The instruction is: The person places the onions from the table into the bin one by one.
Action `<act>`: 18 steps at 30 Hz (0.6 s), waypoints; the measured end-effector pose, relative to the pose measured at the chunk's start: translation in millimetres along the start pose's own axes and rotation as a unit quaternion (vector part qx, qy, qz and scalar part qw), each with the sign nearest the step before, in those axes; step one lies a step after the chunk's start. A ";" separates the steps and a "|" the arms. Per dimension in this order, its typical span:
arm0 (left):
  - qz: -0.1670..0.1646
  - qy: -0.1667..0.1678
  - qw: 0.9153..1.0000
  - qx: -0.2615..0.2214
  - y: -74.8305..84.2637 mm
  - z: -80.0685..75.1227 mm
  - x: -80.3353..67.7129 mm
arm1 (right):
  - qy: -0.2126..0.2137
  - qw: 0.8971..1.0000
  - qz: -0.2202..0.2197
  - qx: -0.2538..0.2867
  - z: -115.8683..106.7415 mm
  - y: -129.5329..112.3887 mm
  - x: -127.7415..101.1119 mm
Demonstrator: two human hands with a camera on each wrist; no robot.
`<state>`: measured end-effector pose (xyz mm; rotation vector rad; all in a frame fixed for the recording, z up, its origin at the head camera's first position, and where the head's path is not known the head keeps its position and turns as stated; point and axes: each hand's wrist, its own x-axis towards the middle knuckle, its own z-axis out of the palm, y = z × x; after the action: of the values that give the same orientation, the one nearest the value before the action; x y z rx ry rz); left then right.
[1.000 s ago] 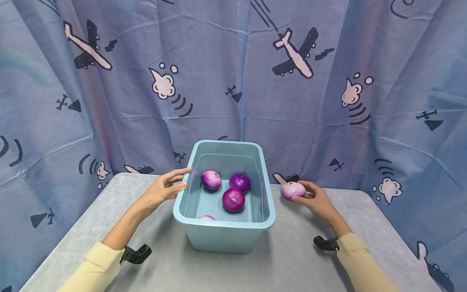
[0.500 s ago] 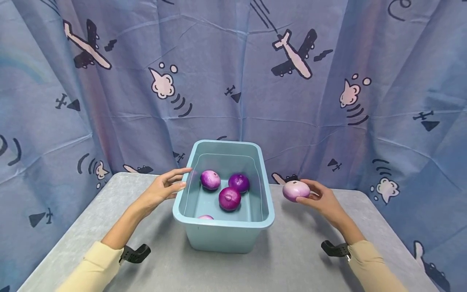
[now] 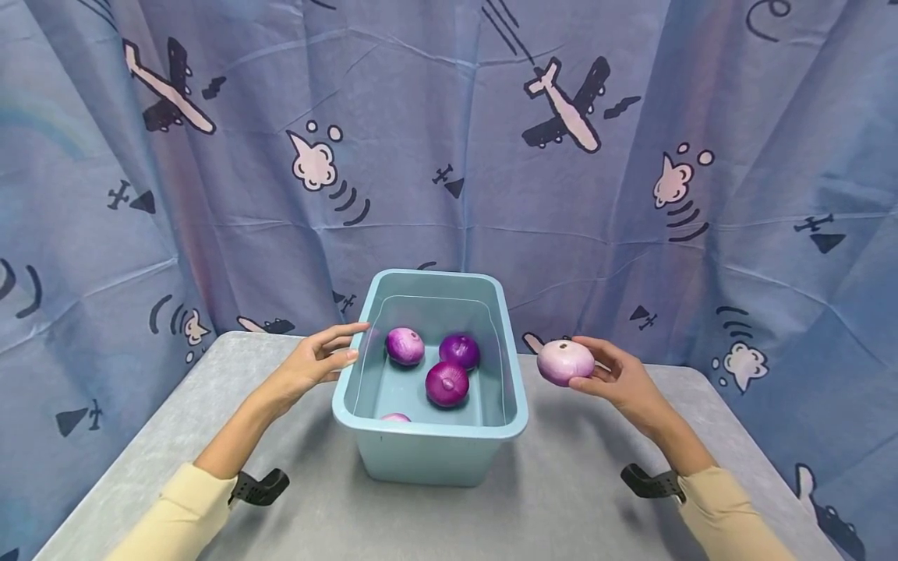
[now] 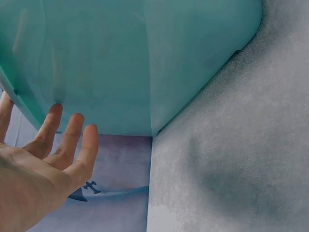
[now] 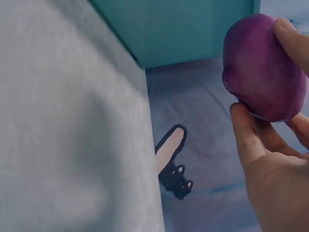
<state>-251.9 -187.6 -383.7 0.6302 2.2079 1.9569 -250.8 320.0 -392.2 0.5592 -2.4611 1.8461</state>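
Observation:
My right hand (image 3: 627, 386) grips a pale purple onion (image 3: 563, 362) and holds it above the table, right of the light blue plastic bin (image 3: 431, 430). In the right wrist view, thumb and fingers pinch the onion (image 5: 260, 67) from opposite sides. Inside the bin, a purple-and-white onion (image 3: 404, 346) lies at the left, a dark purple onion (image 3: 459, 351) behind, and a magenta onion (image 3: 447, 384) in the middle. Only the top of another onion (image 3: 396, 418) shows over the front rim. My left hand (image 3: 309, 366), fingers extended, is at the bin's left side, fingertips by the rim.
The bin stands upright on a grey table (image 3: 561, 499). A blue curtain (image 3: 421, 156) printed with aeroplanes hangs close behind the table's back edge and along both sides. Each wrist wears a black strap, such as the left strap (image 3: 261, 488).
My right hand has raised the onion off the table, moving right and then a little left. In the bin the magenta onion rocked left and back. My left hand stays put.

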 end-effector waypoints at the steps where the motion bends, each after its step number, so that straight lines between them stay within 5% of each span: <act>1: -0.002 0.001 1.000 0.001 0.3 0.2 -0.1 | 0.000 1.000 -0.002 0.002 0.5 -2.5 -0.2; 18: -0.005 -0.004 1.000 0.019 2.4 -3.6 1.5 | 0.000 0.998 -0.051 0.033 4.2 -39.0 5.1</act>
<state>-254.0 -190.1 -380.6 0.6293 2.2438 1.9104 -243.4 305.4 -356.3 0.6741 -2.3324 1.8936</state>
